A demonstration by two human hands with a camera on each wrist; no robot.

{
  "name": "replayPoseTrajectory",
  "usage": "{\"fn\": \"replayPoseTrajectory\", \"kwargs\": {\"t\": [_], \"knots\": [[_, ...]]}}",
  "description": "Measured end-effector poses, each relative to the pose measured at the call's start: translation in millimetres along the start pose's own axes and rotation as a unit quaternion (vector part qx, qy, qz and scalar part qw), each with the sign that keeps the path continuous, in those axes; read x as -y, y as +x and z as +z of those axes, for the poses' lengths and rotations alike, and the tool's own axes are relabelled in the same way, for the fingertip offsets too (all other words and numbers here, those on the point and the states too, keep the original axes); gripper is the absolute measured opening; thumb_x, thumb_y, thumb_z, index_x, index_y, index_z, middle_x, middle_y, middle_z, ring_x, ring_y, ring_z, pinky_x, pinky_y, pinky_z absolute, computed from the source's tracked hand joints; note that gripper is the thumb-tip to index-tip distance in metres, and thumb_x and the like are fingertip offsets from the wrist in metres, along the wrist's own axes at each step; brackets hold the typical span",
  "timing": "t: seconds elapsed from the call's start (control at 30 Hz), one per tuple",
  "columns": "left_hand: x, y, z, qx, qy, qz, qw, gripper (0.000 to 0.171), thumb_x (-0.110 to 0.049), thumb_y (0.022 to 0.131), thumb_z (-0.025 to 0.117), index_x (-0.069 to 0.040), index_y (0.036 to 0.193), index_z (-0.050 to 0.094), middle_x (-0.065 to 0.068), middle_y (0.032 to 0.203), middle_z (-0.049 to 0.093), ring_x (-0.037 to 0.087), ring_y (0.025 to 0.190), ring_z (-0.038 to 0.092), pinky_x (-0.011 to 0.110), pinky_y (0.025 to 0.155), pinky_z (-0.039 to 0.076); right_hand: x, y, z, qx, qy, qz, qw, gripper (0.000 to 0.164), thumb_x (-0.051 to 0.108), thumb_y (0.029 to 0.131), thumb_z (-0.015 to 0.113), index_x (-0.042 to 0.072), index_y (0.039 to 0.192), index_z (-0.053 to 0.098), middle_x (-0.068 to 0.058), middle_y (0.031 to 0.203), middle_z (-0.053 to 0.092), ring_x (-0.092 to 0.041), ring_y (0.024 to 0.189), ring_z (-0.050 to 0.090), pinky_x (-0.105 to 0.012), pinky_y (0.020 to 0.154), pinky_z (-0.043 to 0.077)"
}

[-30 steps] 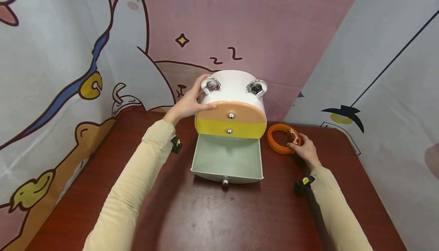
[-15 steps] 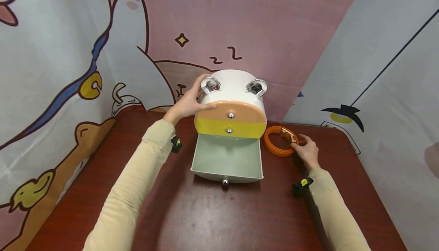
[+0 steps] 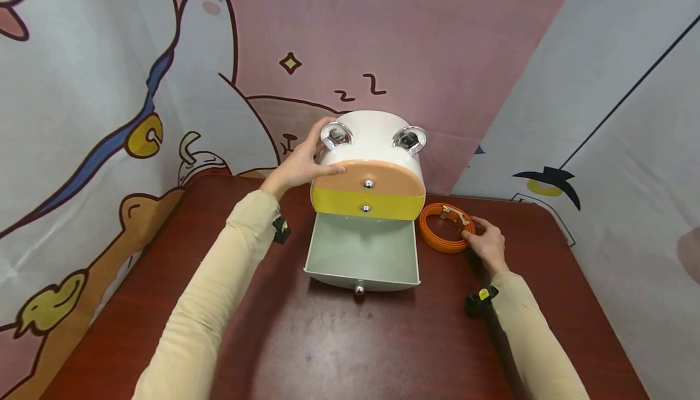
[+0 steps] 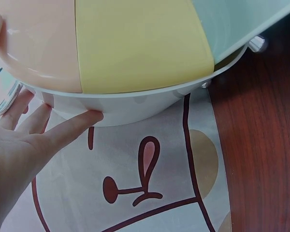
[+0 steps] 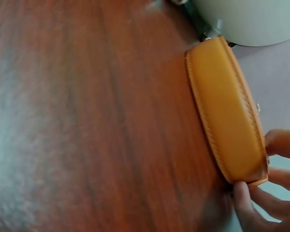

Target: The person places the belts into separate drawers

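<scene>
A small drawer box with a white rounded top and two silver ear-like rings stands in the middle of the head view. Its orange and yellow drawers are closed; the pale green bottom drawer is pulled out, with nothing in it. My left hand holds the box's upper left side, thumb on the orange front and fingers spread along the white shell. To the right lies a coiled orange belt with a gold buckle. My right hand pinches the coil's right edge, thumb low against it.
All of this stands on a dark reddish-brown table. A cartoon-printed cloth hangs close behind the box and along both sides. The open drawer juts toward me, its silver knob in front.
The belt coil has shifted slightly left and toward me and turned, its buckle now farther round to the back. My right hand moved left with it; the left hand stays put.
</scene>
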State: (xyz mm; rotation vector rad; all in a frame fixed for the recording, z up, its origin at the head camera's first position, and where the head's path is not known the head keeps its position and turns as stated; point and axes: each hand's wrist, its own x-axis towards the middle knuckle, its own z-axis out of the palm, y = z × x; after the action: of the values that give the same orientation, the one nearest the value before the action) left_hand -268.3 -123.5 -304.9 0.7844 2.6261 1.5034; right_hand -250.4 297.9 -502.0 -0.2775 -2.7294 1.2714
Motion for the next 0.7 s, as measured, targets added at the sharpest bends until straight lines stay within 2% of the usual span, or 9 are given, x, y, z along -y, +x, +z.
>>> {"fn": "replayPoseTrajectory", "kwargs": {"t": [0.17,0.33,0.5,0.7], "knots": [[-1.1,-0.3,0.1,-0.001,-0.002,0.006,1.0000,0.093,-0.016,0.073,0.075,-0.028,0.140,0.011,0.010,0.139,0.026,0.035,0.126,0.027,0.047,0.099,0.026,-3.6,-1.4,0.4,-0.042,0.006,0.009,0.999,0.045,0.021,0.084,0.061,0.004,0.124,0.052,-0.022,0.115,0.054,-0.037,0.111,0.038,-0.051,0.090,0.029],[-1.2,-0.3,0.6,-0.001,-0.005,0.011,0.9999,0.092,-0.016,0.073,0.074,-0.023,0.140,0.011,0.009,0.139,0.026,0.036,0.125,0.027,0.050,0.099,0.025,-4.6,-2.7,0.2,-0.070,0.006,0.021,0.997,0.042,0.025,0.083,0.062,0.005,0.120,0.056,-0.020,0.110,0.056,-0.035,0.103,0.045,-0.048,0.087,0.034],[-0.7,-0.7,0.5,-0.002,-0.006,0.005,1.0000,0.092,-0.017,0.073,0.074,-0.025,0.140,0.011,0.009,0.139,0.026,0.036,0.125,0.027,0.050,0.099,0.025,-3.8,-2.7,0.1,-0.110,-0.009,0.000,0.994,0.040,0.027,0.080,0.064,0.005,0.113,0.061,-0.019,0.099,0.061,-0.033,0.092,0.050,-0.047,0.083,0.035],[-0.3,-0.5,0.5,-0.002,-0.009,0.004,0.9999,0.092,-0.017,0.073,0.074,-0.024,0.140,0.012,0.009,0.139,0.026,0.037,0.125,0.027,0.050,0.099,0.025,-0.2,-3.3,-1.0,-0.136,-0.005,-0.020,0.990,0.039,0.028,0.080,0.064,0.006,0.112,0.063,-0.018,0.099,0.061,-0.033,0.089,0.050,-0.046,0.081,0.035]]}}
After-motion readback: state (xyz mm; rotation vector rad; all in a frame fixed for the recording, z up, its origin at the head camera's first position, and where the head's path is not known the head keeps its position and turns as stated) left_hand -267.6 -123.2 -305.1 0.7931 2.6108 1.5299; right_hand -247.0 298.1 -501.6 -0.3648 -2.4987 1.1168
